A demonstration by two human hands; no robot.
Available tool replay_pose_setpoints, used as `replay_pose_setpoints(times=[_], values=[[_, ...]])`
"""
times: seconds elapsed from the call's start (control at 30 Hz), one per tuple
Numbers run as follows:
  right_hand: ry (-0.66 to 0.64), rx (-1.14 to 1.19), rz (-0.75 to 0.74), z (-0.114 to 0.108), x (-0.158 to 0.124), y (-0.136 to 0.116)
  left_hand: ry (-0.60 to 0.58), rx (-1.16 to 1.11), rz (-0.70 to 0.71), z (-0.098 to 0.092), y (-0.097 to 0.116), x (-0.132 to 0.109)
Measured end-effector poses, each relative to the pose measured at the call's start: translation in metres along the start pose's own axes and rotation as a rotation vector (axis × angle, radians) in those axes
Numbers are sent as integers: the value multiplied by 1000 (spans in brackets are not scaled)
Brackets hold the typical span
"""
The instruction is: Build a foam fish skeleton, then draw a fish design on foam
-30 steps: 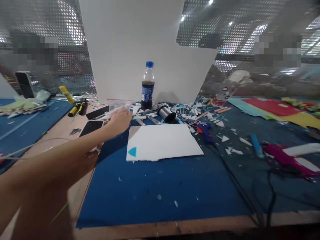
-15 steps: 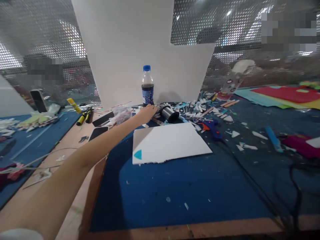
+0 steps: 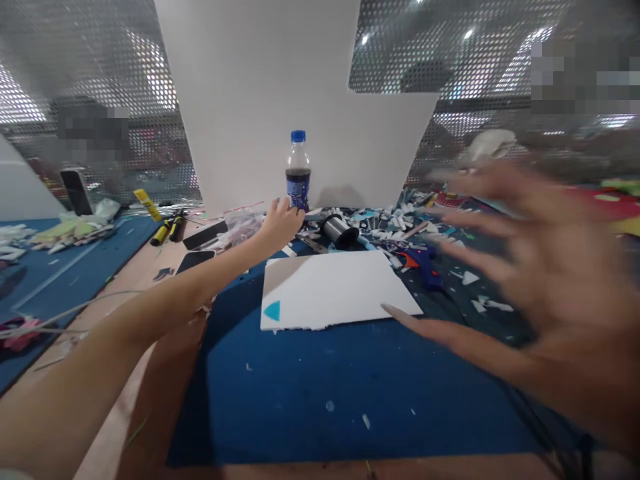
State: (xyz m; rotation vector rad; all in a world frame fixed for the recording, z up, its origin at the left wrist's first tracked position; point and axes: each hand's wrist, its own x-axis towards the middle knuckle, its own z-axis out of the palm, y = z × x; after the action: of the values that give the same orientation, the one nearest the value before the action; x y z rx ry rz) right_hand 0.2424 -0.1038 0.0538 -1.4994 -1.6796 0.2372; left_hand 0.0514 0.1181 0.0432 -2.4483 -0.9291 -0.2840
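Note:
My left hand (image 3: 283, 221) reaches to the back of the work mat, over the scraps just in front of a cola bottle (image 3: 298, 180) with a blue cap. Its fingers are bent down and closed, and whatever they hold, if anything, is hidden. Blurred by motion, my right hand (image 3: 545, 267) is raised close to the camera, open with fingers spread and nothing in it. Between the hands lies a white foam board (image 3: 335, 290) with a blue triangular piece (image 3: 273, 311) at its left corner. The right thumb overlaps the board's right edge in view; contact cannot be told.
A spool of wire (image 3: 339, 231) lies among white scraps (image 3: 390, 223). Right of it sits a blue glue gun (image 3: 425, 265) with its cord. Phones (image 3: 195, 261) and yellow-black tools (image 3: 167, 228) lie left. A tall white panel (image 3: 280, 87) stands behind.
My right hand has come into view from the right. My left hand has drawn slightly left and back from the bottle, and its fingers have bent.

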Motion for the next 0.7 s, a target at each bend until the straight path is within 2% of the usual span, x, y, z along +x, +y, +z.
replay_pose_setpoints(times=[0.03, 0.1, 0.17, 0.23, 0.37, 0.5, 0.6, 0.67, 0.7], values=[[-42, 31, 62, -6, -2, -19, -12, -4, -29, -3, -5, -6], [-236, 180, 267, -3, 3, -47, -23, -17, -85, -9, -15, -20], [-505, 419, 491, 17, 16, -56, 1, -31, -119, -14, -23, -33], [-648, 618, 607, 46, 33, -50, 42, -46, -113, -19, -28, -44], [-583, 906, 620, 96, 65, -32, 140, -91, -17, -27, -23, -67], [-517, 1006, 627, 117, 81, -36, 266, -148, 158, -37, -3, -102], [-611, 942, 652, 119, 73, -54, 343, -166, 223, -53, 15, -140], [-775, 833, 682, 115, 59, -70, 420, -147, 152, -67, 25, -164], [-858, 782, 684, 112, 50, -78, 419, -136, 97, -74, 29, -175]])
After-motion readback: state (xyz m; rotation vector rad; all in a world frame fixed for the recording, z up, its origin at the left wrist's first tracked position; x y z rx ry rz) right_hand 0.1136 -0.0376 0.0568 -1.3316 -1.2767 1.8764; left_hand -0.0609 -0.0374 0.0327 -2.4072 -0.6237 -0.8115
